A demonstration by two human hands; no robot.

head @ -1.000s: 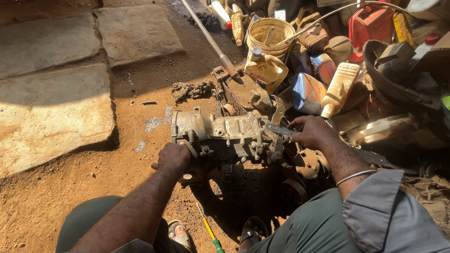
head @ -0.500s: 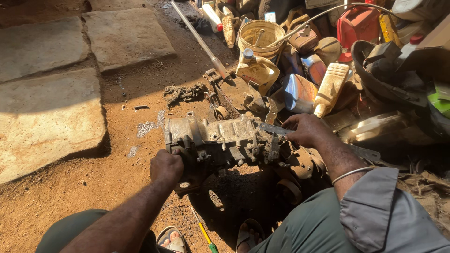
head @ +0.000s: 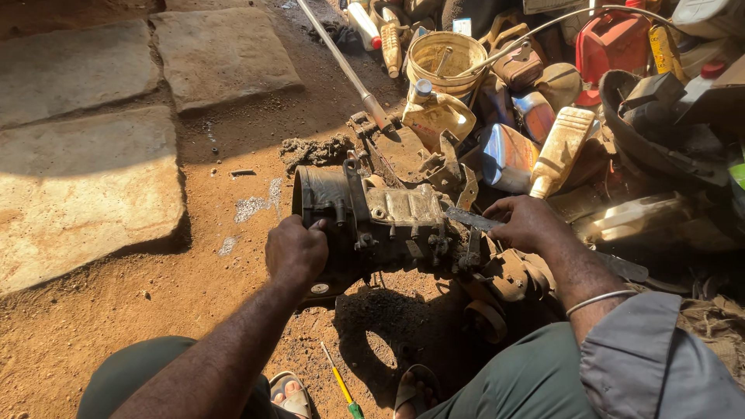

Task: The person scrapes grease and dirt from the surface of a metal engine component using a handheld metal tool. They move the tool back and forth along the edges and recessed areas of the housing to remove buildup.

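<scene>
A dirty metal gearbox housing [head: 380,221] lies on the red dirt ground in front of me. My left hand [head: 295,250] grips its round open end on the left side. My right hand [head: 528,223] rests on the housing's right part and holds a flat metal blade [head: 472,219] against the casing. A rusty flange [head: 512,279] sits at the housing's right end, below my right wrist.
Stone slabs [head: 85,186] lie at the left. A long metal bar [head: 341,66] leans in from the top. Oil bottles [head: 559,151], a yellow bucket [head: 442,58] and a red canister [head: 613,43] crowd the upper right. A yellow-green screwdriver [head: 341,384] lies by my sandalled feet.
The housing has been turned so its round open end faces left and up. My left hand shifted up onto that rim. My right hand stayed on the blade.
</scene>
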